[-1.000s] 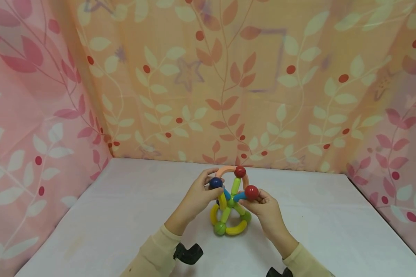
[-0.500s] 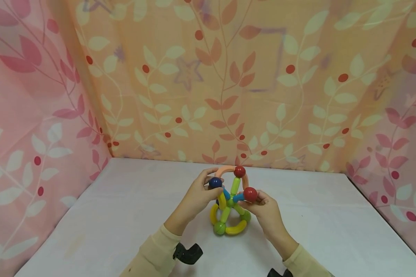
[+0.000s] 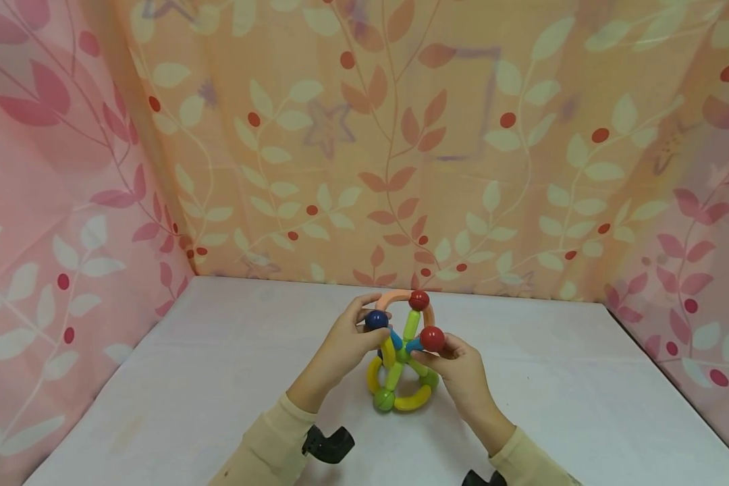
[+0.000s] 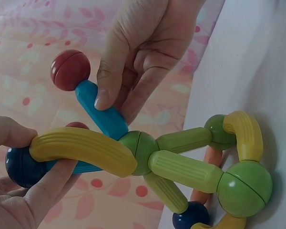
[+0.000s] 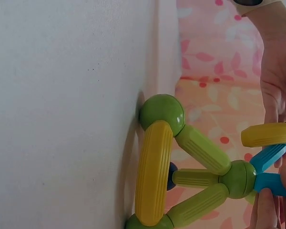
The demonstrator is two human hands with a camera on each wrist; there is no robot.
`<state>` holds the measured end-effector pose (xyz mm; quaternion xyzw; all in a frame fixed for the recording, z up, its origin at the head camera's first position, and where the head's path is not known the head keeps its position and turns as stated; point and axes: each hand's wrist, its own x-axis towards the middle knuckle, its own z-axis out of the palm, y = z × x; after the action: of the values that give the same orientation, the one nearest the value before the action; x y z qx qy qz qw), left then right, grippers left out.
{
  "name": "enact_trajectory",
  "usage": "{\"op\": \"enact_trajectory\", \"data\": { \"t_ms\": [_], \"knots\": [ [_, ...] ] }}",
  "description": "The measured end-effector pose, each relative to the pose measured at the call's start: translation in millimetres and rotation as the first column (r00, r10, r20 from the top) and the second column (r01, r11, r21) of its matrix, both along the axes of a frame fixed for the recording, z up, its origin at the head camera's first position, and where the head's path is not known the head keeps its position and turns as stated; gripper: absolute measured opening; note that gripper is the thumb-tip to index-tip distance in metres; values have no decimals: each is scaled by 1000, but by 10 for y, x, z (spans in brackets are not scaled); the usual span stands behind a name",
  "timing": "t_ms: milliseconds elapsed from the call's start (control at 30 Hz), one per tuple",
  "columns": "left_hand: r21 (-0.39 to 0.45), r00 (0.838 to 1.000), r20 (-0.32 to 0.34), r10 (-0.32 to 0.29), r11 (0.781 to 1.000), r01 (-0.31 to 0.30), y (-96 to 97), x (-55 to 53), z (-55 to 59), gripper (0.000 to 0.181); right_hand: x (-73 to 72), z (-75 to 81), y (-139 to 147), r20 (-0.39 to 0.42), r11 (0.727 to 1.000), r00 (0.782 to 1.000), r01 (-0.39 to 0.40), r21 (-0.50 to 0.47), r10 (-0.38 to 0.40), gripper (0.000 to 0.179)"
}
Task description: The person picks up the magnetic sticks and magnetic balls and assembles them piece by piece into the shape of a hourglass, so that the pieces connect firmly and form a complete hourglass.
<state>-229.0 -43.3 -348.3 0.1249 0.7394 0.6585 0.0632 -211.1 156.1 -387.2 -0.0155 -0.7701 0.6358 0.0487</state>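
A toy built of magnetic sticks and balls stands on the table, with a green ball (image 4: 138,152) at its centre. Green sticks run from it to a base of green balls and yellow curved sticks (image 5: 153,171). My left hand (image 3: 339,343) grips a dark blue ball (image 4: 23,167) at the upper left, where a yellow curved stick (image 4: 81,145) and one blue stick (image 4: 89,167) meet. Between thumb and fingers, my right hand (image 3: 464,371) pinches another blue stick (image 4: 101,109), its lower end right at the centre ball. A red ball (image 4: 70,70) caps its other end.
Behind the centre, a peach curved stick (image 3: 393,297) and a second red ball (image 3: 419,300) form the toy's top. Black curved pieces (image 3: 329,444) sit by the wrists. White table (image 3: 219,364) surrounds the toy, with patterned curtains (image 3: 364,148) behind and at the sides.
My right hand has moved slightly left, bringing the blue stick and its red ball closer in to the toy's centre. The left hand keeps its grip, nearly still.
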Motion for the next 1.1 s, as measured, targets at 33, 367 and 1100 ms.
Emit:
{"op": "enact_trajectory", "data": {
  "t_ms": [33, 367, 1100],
  "knots": [
    [0, 1000, 0, -1, 1000, 1, -1, 2, 0, 63, 3, 2, -2, -1, 1000, 1000, 2, 2, -2, 34],
    [0, 1000, 0, -2, 1000, 2, 0, 1, -7, 63, 27, 13, 7, -4, 1000, 1000, -7, 19, 7, 36],
    [-1, 1000, 14, 1, 1000, -1, 8, 18, 6, 63, -507, -30, 489, 170, 979, 974, -121, -165, 149, 60]
  ]
}}
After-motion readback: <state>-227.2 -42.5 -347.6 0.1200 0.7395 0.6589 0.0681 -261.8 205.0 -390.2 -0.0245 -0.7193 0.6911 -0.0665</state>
